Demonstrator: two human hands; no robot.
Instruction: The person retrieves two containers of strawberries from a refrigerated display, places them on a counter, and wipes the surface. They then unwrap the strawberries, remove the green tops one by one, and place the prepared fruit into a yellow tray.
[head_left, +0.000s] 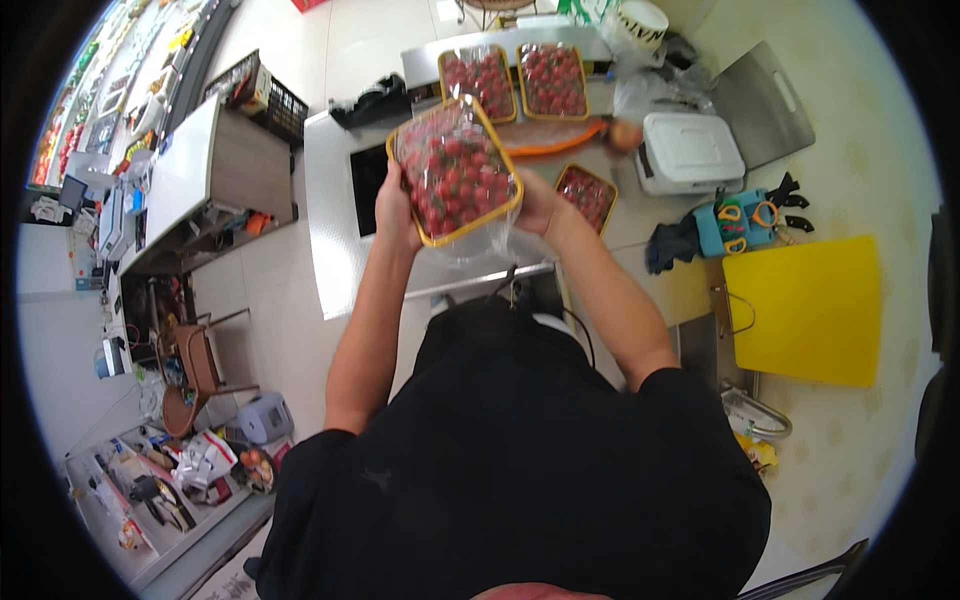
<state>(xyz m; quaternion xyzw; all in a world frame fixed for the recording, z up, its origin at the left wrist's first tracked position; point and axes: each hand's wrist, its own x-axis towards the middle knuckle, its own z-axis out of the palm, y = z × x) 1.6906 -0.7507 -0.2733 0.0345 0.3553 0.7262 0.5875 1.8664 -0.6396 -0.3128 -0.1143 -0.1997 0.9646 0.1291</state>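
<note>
My left hand (395, 210) and my right hand (538, 208) hold a yellow-rimmed tray of small red fruit (457, 172) from its two sides, tilted above a metal worktop (330, 202). Clear plastic film covers the fruit, and loose film (480, 247) hangs below the tray's near edge. Behind it lie two similar wrapped trays, one on the left (478, 81) and one on the right (553, 81). A smaller tray of red fruit (587, 196) sits just beyond my right wrist. Between the trays lies a long orange-edged thing (559, 141), partly hidden and hard to identify.
On the right are a white lidded container (694, 152), a blue holder with orange-handled scissors (731, 225), black-handled knives (795, 202) and a yellow cutting board (802, 311). A counter (180, 165), a black crate (285, 112) and a brown chair (196, 360) stand at left.
</note>
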